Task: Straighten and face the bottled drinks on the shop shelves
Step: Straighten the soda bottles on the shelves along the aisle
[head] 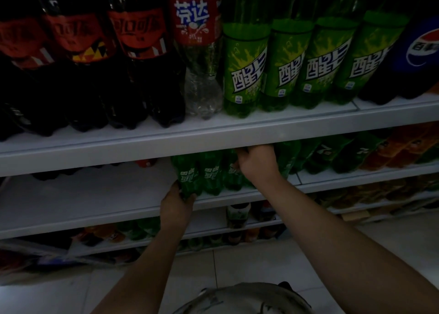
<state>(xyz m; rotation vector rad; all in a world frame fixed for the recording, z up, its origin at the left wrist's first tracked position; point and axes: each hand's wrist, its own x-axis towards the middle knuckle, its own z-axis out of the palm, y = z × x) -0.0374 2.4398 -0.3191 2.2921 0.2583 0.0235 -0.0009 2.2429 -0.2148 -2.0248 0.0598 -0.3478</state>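
I find the view dim overall; the lower shelves [71,195] sit in deep shadow. Edges bow from wide-angle distortion.

Below you, the pale tiled floor [249,264] fills the lower part of the view. One dark grout line runs away from you toward the shelving [142,145], and another crosses it. A flat scrap of tan cardboard [354,215] lies on the tiles at the right, just at the shelving's foot. Low down at the far left you have film-wrapped packs [35,254] with blue and white showing through. The light is too dim to tell what they hold. Crumpled grey fabric [242,299] with a dark edge sits at the bottom of the view, nearest you; you cannot tell whether it is a garment or a bag.
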